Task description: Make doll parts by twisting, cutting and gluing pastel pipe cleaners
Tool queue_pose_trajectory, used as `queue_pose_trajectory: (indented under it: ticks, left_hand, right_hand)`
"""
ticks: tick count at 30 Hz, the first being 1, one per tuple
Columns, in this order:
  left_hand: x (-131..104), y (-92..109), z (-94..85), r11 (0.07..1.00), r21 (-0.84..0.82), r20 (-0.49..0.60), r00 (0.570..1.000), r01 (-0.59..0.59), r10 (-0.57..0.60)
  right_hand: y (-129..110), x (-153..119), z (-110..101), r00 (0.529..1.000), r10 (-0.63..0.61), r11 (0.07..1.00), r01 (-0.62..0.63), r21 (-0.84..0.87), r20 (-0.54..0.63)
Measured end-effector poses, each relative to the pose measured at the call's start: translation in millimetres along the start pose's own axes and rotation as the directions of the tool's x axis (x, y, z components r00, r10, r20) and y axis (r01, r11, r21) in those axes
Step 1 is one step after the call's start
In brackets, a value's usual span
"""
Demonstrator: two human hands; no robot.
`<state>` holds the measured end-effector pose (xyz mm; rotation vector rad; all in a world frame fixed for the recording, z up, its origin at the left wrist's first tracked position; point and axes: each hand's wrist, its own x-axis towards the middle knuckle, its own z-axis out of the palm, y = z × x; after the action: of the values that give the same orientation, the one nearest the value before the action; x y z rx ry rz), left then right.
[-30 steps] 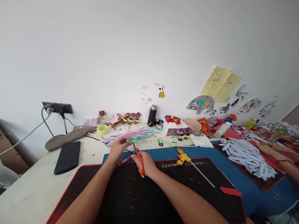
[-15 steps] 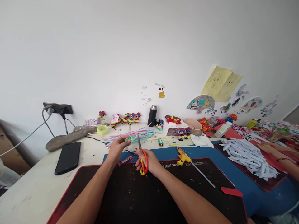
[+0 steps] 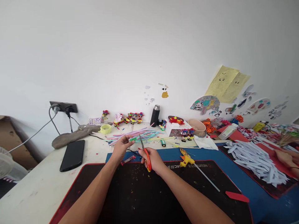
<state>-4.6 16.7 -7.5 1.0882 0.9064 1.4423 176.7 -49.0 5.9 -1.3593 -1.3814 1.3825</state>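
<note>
My right hand (image 3: 153, 161) grips a pair of scissors (image 3: 147, 158) by its orange and yellow handles. Their blades point up and away, close together, just right of my left hand (image 3: 121, 148). Between the thumb and fingertips of that left hand is a small green piece (image 3: 132, 140); its exact shape is too small to make out. Behind both hands lies a loose bunch of pastel pipe cleaners (image 3: 149, 133). A small pink wrapped packet (image 3: 128, 160) rests on the mat edge below them.
A black mat (image 3: 130, 193) lies in front, with a yellow glue gun (image 3: 186, 158) and a red strip (image 3: 237, 196) on its right. At left is a black phone (image 3: 72, 155). Figurines (image 3: 134, 118) and a black flask (image 3: 155, 116) line the wall. Another person's hand (image 3: 286, 158) is near white paper strips (image 3: 257, 161).
The view has shifted slightly, so the scene sits further right. The scissors have turned a little in my right hand, and their handles look closer together. The other person's hand moved right.
</note>
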Motion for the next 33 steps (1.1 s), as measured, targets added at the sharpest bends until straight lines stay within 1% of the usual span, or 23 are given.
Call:
queue_pose_trajectory:
  ticks: [3, 6, 8, 11, 13, 14, 16, 18, 20, 21, 24, 26, 28, 30, 33]
  left_hand:
    - [-1.1, 2.5, 0.9, 1.0, 0.015, 0.005, 1.0, -0.021, 0.021]
    - [-1.4, 4.0, 0.6, 0.999, 0.02, 0.01, 0.999, -0.035, 0.035]
    - [-1.1, 4.0, 0.2, 0.999, 0.018, 0.008, 0.999, -0.034, 0.033]
    - [-0.3, 3.0, 0.1, 1.0, 0.021, 0.003, 1.0, -0.019, 0.019]
    - [0.0, 2.2, -0.1, 1.0, 0.023, 0.006, 1.0, -0.009, 0.009]
    - [0.0, 1.9, -0.2, 1.0, 0.023, 0.01, 1.0, -0.005, 0.005]
    - [-0.1, 1.4, -0.6, 1.0, 0.024, 0.018, 1.0, 0.002, -0.002]
    - [-0.5, 1.4, -0.9, 1.0, 0.021, 0.027, 1.0, 0.005, -0.006]
    - [-1.0, 1.8, -0.9, 1.0, 0.006, 0.033, 0.999, 0.012, -0.012]
    - [-1.3, 2.0, -0.8, 1.0, -0.008, 0.035, 0.999, 0.016, -0.016]
    - [-2.5, 2.9, 0.3, 0.998, -0.046, 0.057, 0.998, 0.039, -0.037]
    - [-3.6, 3.6, 1.6, 0.997, -0.063, 0.084, 0.995, 0.054, -0.048]
    - [-4.8, 4.1, 3.3, 0.994, -0.084, 0.102, 0.993, 0.07, -0.061]
    - [-6.1, 4.3, 5.1, 0.99, -0.11, 0.107, 0.991, 0.087, -0.075]
    - [-7.6, 3.6, 7.2, 0.988, -0.107, 0.107, 0.989, 0.111, -0.099]
  right_hand:
    - [-2.0, -2.2, -10.8, 1.0, -0.008, 0.981, 0.012, -0.195, 0.02]
    - [-10.2, -8.0, -21.6, 1.0, 0.002, 0.917, -0.007, -0.398, -0.012]
    - [-17.4, -11.9, -27.3, 1.0, -0.006, 0.849, -0.008, -0.528, -0.023]
    - [-26.6, -14.7, -32.4, 0.996, -0.082, 0.682, 0.037, -0.73, -0.026]
    - [-30.4, -14.3, -33.5, 0.995, -0.103, 0.583, 0.048, -0.811, -0.015]
    - [-31.7, -13.7, -33.5, 0.996, -0.092, 0.554, 0.046, -0.831, -0.007]
    - [-33.4, -12.6, -32.6, 0.998, -0.063, 0.52, 0.045, -0.853, 0.015]
    - [-34.8, -12.2, -31.4, 0.997, -0.061, 0.504, 0.075, -0.86, 0.052]
    - [-36.1, -12.1, -30.6, 0.991, -0.111, 0.52, 0.125, -0.845, 0.078]
    - [-36.4, -11.8, -30.5, 0.985, -0.152, 0.548, 0.148, -0.823, 0.076]
    - [-34.2, -7.6, -31.1, 0.969, -0.245, 0.708, 0.197, -0.678, 0.025]
    - [-29.0, -1.2, -31.1, 0.972, -0.234, 0.83, 0.201, -0.52, 0.002]
    - [-21.6, 7.5, -29.0, 0.979, -0.206, 0.917, 0.193, -0.348, 0.0]
    - [-14.1, 17.1, -24.1, 0.979, -0.203, 0.959, 0.197, -0.204, -0.01]
    - [-6.9, 30.5, -12.9, 0.974, -0.224, 0.974, 0.222, -0.047, -0.038]
